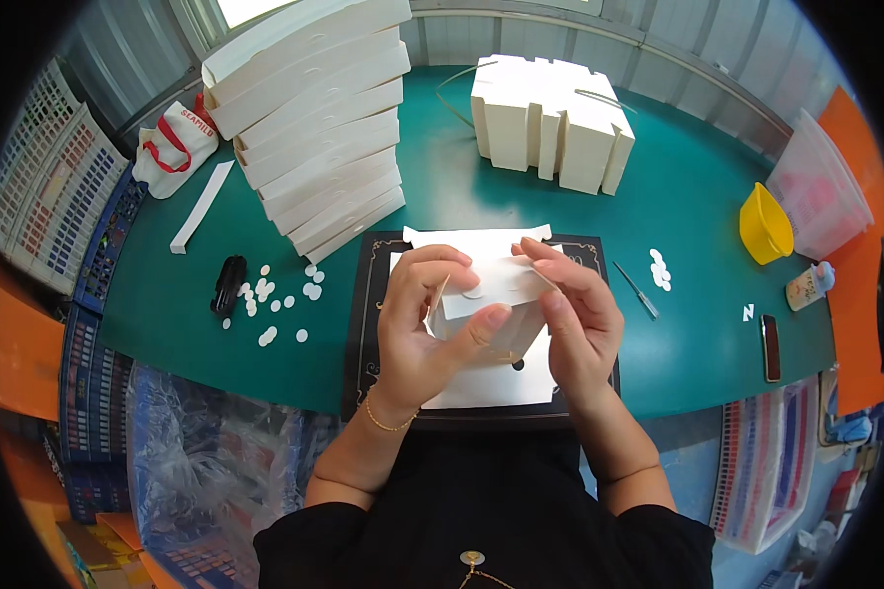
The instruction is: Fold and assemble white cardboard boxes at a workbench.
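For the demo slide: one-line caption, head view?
Bare left hand and right hand hold a white cardboard box over a black, pale-bordered rectangular board on a green table.

1 red word in capitals (pixel 197 122) stands on the white bag (pixel 174 143).
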Available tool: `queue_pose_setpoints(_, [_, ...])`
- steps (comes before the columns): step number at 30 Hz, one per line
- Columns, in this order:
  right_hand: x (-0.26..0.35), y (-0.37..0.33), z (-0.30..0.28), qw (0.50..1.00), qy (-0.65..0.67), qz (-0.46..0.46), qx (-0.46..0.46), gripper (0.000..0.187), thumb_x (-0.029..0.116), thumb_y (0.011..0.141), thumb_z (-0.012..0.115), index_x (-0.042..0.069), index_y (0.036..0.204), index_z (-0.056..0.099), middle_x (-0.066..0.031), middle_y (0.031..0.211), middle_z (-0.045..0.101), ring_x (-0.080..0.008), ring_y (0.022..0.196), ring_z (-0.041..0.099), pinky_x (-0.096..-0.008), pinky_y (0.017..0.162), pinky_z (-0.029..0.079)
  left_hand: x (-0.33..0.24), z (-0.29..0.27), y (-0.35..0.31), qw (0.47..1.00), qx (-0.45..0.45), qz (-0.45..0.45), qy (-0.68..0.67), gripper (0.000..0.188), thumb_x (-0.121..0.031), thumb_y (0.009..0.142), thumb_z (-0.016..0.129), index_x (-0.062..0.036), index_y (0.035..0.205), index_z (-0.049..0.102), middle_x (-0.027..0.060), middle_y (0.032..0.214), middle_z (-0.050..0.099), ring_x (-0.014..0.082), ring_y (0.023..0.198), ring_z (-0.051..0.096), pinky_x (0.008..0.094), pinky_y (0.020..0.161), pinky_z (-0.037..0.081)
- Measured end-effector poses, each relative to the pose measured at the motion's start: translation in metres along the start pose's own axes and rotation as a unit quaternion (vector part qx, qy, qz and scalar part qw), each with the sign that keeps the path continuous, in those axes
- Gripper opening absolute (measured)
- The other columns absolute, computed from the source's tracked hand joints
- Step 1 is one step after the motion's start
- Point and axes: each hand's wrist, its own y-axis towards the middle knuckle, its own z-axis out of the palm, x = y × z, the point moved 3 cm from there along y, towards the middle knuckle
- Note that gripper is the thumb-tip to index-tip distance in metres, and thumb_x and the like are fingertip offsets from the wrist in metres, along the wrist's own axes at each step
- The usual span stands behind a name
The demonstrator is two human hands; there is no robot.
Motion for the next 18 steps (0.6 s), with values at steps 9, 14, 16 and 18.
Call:
queue_pose_setpoints(9, [0.014, 0.024, -0.022, 0.978, -0.132, -0.066, 0.151, 0.021, -0.001, 0.086, 0.073, 0.0, 0.107, 0.071, -0.0171, 0.124, 0.068, -0.0282, 0.113, 0.067, -0.0378, 0.095, 0.053, 0.01, -0.009, 0.002, 0.994, 0.026, -0.067, -0.08, 0.04, -0.016, 0.087, 0.081, -0.0064, 0.118, 0.059, 0.0099, 0.126, 0.056, 0.0159, 0.112, 0.057, 0.0312, 0.096, 0.047])
queue_pose_setpoints(14, [0.02, 0.038, -0.03, 0.955, -0.15, -0.059, 0.25, 0.026, 0.001, 0.078, 0.078, 0.003, 0.104, 0.073, -0.0171, 0.121, 0.07, -0.0326, 0.119, 0.065, -0.0418, 0.1, 0.052, 0.007, -0.012, 0.004, 0.989, 0.082, -0.096, -0.073, 0.037, -0.016, 0.09, 0.078, -0.0062, 0.119, 0.057, 0.0101, 0.129, 0.057, 0.0173, 0.116, 0.054, 0.0308, 0.1, 0.043])
queue_pose_setpoints(16, [0.019, 0.04, -0.033, 0.956, -0.142, -0.045, 0.252, 0.024, 0.001, 0.079, 0.078, 0.004, 0.102, 0.074, -0.017, 0.121, 0.07, -0.0324, 0.119, 0.065, -0.0417, 0.1, 0.052, 0.007, -0.012, 0.006, 0.991, 0.074, -0.091, -0.057, 0.038, -0.019, 0.089, 0.079, -0.0059, 0.118, 0.058, 0.0099, 0.127, 0.059, 0.0166, 0.113, 0.056, 0.0305, 0.096, 0.046])
queue_pose_setpoints(18, [0.019, 0.041, -0.033, 0.958, -0.134, -0.031, 0.253, 0.023, 0.002, 0.079, 0.079, 0.004, 0.101, 0.075, -0.017, 0.121, 0.07, -0.0322, 0.119, 0.065, -0.0416, 0.1, 0.052, 0.007, -0.01, 0.006, 0.993, 0.065, -0.085, -0.042, 0.039, -0.021, 0.089, 0.08, -0.0055, 0.118, 0.059, 0.0098, 0.125, 0.061, 0.0159, 0.11, 0.059, 0.0303, 0.092, 0.048])
